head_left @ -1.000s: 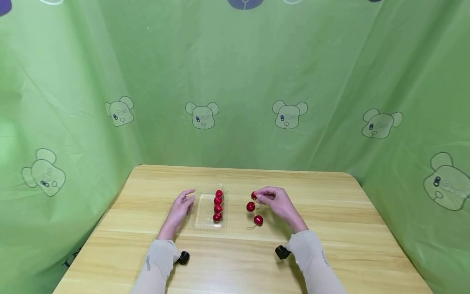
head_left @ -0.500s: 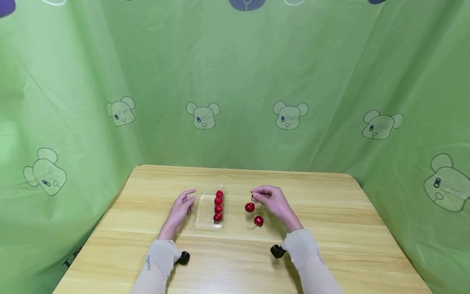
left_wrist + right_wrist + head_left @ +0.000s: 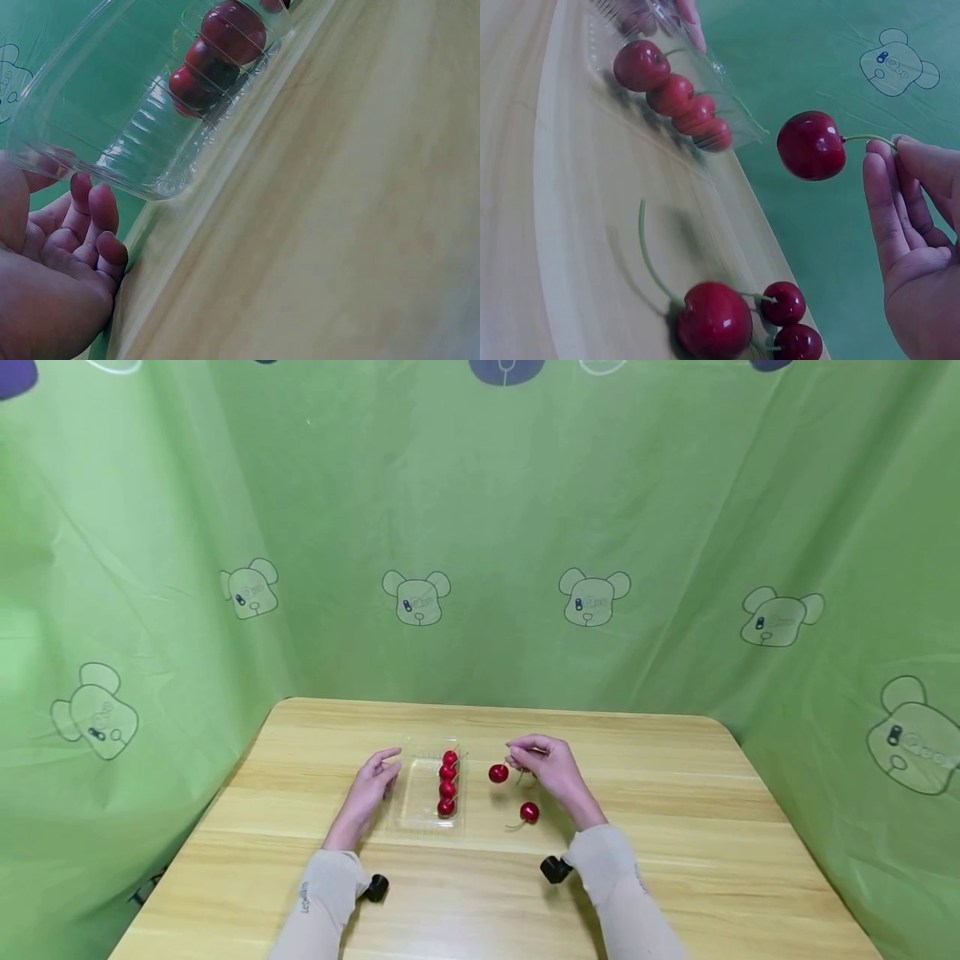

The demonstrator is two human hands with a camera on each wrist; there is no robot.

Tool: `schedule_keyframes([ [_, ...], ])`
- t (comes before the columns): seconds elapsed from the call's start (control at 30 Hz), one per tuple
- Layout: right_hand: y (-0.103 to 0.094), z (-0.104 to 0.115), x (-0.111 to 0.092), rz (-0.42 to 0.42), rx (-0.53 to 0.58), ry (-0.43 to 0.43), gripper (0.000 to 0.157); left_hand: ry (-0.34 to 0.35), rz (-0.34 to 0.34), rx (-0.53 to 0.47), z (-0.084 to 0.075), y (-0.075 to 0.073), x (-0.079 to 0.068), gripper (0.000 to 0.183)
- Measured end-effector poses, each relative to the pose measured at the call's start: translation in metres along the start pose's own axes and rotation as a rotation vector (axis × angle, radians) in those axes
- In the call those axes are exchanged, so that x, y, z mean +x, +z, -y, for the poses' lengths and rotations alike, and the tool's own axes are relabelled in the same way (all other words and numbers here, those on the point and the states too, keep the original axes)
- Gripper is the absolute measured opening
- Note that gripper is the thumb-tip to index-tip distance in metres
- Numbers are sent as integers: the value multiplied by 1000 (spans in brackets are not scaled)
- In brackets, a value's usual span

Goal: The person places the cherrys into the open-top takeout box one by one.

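My right hand [image 3: 553, 770] pinches the thin green stem of a dark red cherry [image 3: 498, 773], which is held off the table. In the right wrist view that cherry [image 3: 811, 146] sticks out sideways from the fingertips. My left hand [image 3: 371, 783] is at the left side of a clear plastic box [image 3: 420, 818], fingers loosely bent at its rim; whether they touch it I cannot tell. Several cherries [image 3: 447, 789] stand in a row along the box's right side. A loose cherry [image 3: 529, 812] lies below my right hand; two smaller-looking cherries [image 3: 783, 303] show behind it in the right wrist view.
The wooden table [image 3: 465, 893] has rounded far corners. A green curtain [image 3: 495, 643] with bear-head prints hangs behind it and at both sides. Black cameras [image 3: 377, 887] sit at both wrists.
My right hand has moved left and slightly up, raising a cherry by its stem from beside the others toward the box. The left hand has stayed in place.
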State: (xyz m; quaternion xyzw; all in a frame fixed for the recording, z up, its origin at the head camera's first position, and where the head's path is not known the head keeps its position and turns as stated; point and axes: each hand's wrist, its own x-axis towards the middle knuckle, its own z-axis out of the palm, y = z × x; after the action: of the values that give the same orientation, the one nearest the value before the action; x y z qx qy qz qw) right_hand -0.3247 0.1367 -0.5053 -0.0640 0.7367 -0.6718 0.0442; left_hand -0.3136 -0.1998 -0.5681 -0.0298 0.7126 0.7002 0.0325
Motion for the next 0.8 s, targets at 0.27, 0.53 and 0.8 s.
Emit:
schedule_keyframes([
  [0.27,9,4,9,-25,35,15,26,20,-20,-6,3,1,-1,45],
  [0.53,19,6,19,-20,67,11,29,23,4,-17,0,3,-3,46],
  [0.8,42,7,34,-4,139,11,26,-24,46,-39,-6,3,-4,49],
])
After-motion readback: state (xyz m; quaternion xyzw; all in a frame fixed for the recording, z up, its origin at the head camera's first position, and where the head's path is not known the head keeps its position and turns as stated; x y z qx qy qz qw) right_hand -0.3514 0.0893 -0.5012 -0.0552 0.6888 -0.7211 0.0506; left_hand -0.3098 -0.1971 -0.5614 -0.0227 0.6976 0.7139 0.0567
